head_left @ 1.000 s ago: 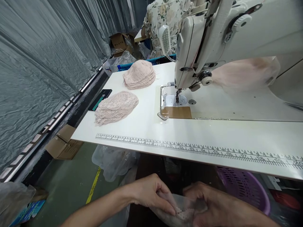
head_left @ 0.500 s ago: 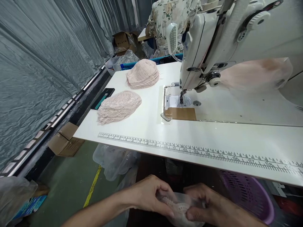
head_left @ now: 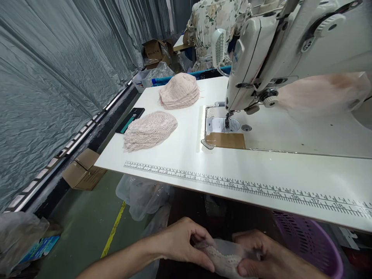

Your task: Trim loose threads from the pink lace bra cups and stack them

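Observation:
Below the table's front edge, my left hand (head_left: pixel 190 244) pinches the left side of a pale pink lace piece with sheer fabric (head_left: pixel 223 259). My right hand (head_left: pixel 258 254) grips its right side, thumb on top. The lower part of the piece runs out of the picture. Up on the white sewing table (head_left: pixel 186 155) lie two stacks of similar pieces: a flatter lace stack (head_left: pixel 151 130) nearer me and a domed stack (head_left: pixel 179 91) behind it. The sewing machine (head_left: pixel 247 66) stands to their right, its needle area (head_left: pixel 227 122) holding no fabric.
A dark phone-like object (head_left: pixel 130 120) lies beside the near stack. A ruler scale (head_left: pixel 232 184) runs along the table's front. Below right is a purple basket (head_left: pixel 310 244); plastic bags (head_left: pixel 142 195) hang at left. A cardboard box (head_left: pixel 84 170) sits on the floor. A person in floral clothing (head_left: pixel 215 31) is behind.
The view has shifted slightly, so the table and machine appear a little further right. My right hand has moved slightly right, and more of the lace edge shows between my hands.

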Demonstrator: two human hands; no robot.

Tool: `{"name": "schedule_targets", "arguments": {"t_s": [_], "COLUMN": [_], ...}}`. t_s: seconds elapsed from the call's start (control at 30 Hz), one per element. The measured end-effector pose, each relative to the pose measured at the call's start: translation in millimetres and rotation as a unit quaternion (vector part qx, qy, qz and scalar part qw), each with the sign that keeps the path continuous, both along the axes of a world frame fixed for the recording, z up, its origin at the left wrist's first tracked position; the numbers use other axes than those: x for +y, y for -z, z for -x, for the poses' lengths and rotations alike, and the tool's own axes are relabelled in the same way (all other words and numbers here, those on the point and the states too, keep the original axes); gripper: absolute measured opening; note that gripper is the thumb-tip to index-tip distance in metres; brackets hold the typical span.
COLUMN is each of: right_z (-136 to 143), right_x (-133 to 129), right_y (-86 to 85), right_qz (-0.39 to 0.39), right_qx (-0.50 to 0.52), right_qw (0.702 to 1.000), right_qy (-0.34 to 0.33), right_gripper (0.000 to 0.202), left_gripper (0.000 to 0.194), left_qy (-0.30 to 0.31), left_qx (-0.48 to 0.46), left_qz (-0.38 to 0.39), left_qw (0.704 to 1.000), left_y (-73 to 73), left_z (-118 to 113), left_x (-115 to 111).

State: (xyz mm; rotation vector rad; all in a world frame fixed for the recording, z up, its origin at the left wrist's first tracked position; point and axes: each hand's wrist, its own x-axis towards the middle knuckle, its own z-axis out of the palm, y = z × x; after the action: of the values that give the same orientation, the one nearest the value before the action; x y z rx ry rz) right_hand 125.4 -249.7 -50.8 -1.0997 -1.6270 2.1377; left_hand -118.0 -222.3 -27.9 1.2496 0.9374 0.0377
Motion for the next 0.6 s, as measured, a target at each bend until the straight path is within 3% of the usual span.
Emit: {"name": "schedule_targets", "arguments": {"t_s": [0.2, 0.33, 0.6], "right_z": [2, -2, 3], "right_x": [2, 3, 2], "right_y": [-0.9, -8.8, -13.1], "right_qz": [0.008, 0.008, -0.001], "right_qx": [0.031, 0.02, 0.041], "right_qw": [0.999, 1.0, 0.999], "right_qy": [-0.007, -0.001, 0.002], "right_gripper": [0.049, 0.042, 0.029], "left_gripper": [0.051, 0.048, 0.047], "left_qy": [-0.041, -0.065, -0.015], "left_qx": [-0.024, -0.023, -0.011], "left_qz": [0.079, 0.124, 0.084], "left_qw": [0.996, 0.99, 0.996], "left_y": [2.1, 4.3, 2.1], "left_z": [-10, -6, 1], "left_x": [-2, -3, 1]}}
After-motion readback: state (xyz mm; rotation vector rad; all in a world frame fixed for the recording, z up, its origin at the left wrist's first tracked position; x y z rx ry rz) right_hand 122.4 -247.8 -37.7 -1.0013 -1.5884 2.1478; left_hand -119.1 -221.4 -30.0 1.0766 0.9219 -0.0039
